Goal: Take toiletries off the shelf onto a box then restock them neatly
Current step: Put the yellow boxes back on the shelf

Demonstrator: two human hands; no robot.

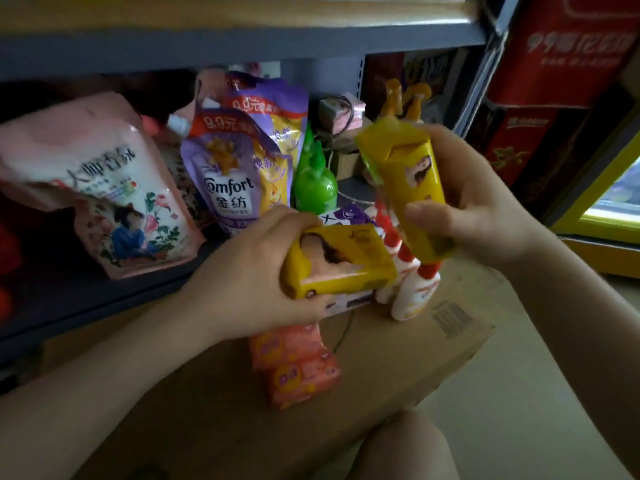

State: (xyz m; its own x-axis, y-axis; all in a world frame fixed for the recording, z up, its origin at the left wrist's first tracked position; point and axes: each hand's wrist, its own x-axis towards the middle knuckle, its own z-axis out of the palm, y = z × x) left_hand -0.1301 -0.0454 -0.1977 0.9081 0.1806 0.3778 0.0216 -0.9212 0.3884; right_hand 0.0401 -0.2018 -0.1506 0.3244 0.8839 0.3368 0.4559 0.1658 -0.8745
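Item: two yellow cartons, both held above the box (398, 358), near the shelf (104, 299). Left hand (252, 275), fingers curled round the left carton (339, 261), long axis lying level. Right hand (474, 202), fingers pinching the right carton (405, 181), long axis near upright. Shelf lies forward-left; left hand nearer.
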